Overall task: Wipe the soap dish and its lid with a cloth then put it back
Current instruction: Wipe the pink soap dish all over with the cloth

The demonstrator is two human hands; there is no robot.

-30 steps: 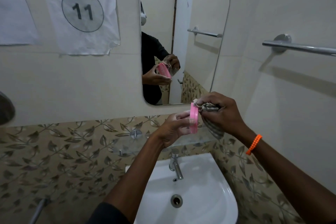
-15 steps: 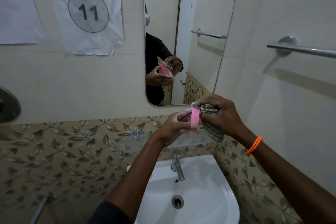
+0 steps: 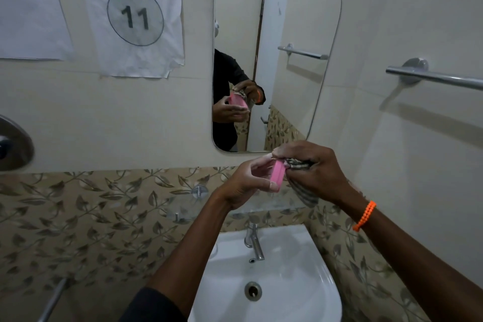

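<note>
Fingers of left hand [image 3: 245,183] pinch pink soap dish [image 3: 277,175] edge-on; right hand [image 3: 313,170] presses bunched cloth [image 3: 298,163] against it.

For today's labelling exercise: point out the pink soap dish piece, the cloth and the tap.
pink soap dish piece [image 3: 277,174]: head view, on its pink edge.
cloth [image 3: 308,197]: head view, on the hanging striped end.
tap [image 3: 254,242]: head view, on its metal spout.

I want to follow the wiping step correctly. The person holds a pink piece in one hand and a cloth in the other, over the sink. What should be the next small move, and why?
Probably rub the striped cloth further along the pink soap dish piece. The right hand presses the bunched cloth against its edge, while the left hand holds it upright above the white sink. It is not yet put back.
</note>
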